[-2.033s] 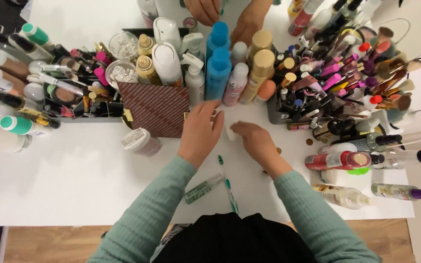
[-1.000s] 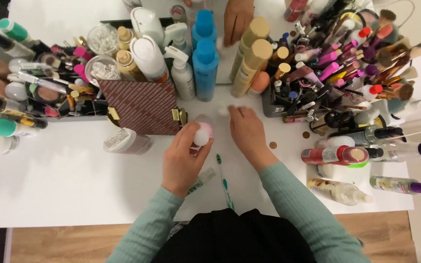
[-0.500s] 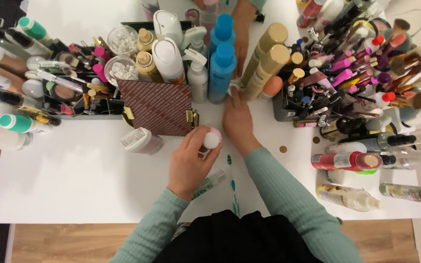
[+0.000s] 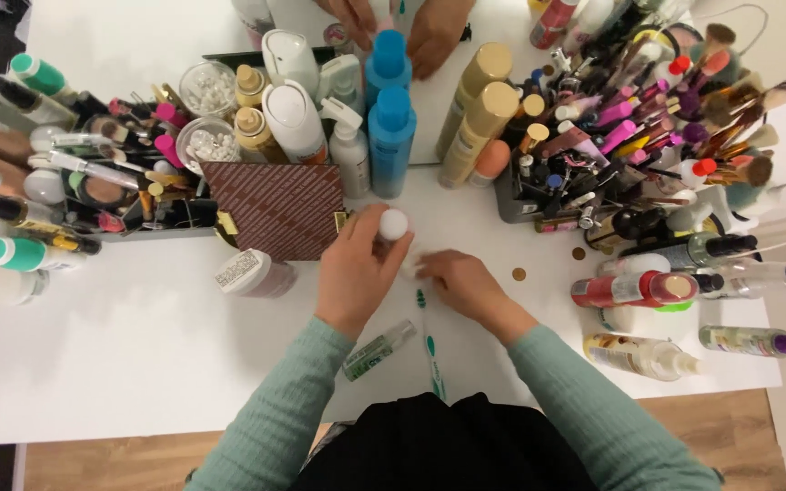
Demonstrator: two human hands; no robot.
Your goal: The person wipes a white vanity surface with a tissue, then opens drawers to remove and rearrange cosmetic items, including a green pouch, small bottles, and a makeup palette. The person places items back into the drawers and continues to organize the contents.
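A white table (image 4: pixel 138 336) with a smooth matt top is seen from above, and the green-and-white toothbrush (image 4: pixel 428 344) lying on it serves as the landmark. Just left of the toothbrush a slim clear tube (image 4: pixel 378 349) is laid at a slant. Beyond the tube, the left hand (image 4: pixel 357 268) is wrapped around a small bottle with a round white cap (image 4: pixel 393 224), the fingers closed about its body so that only the domed cap is shown. Right of the toothbrush's head, the right hand (image 4: pixel 455 277) is lowered to the table, its fingers pinched narrowly on a small soft white pad (image 4: pixel 410 264) that lies just beside the bottle. Further right of the toothbrush, two flat round coins (image 4: pixel 518 274) are scattered, and cylindrical spray bottles are laid on their sides near the table's edge. Beyond the left hand a brown patterned box (image 4: pixel 279 207) with a brass clasp is stood, and behind it tall plastic bottles, among them a blue one (image 4: pixel 391 141), are crowded. Far right of these, a dark organiser (image 4: pixel 525 205) bristling with brushes and tubes is set.
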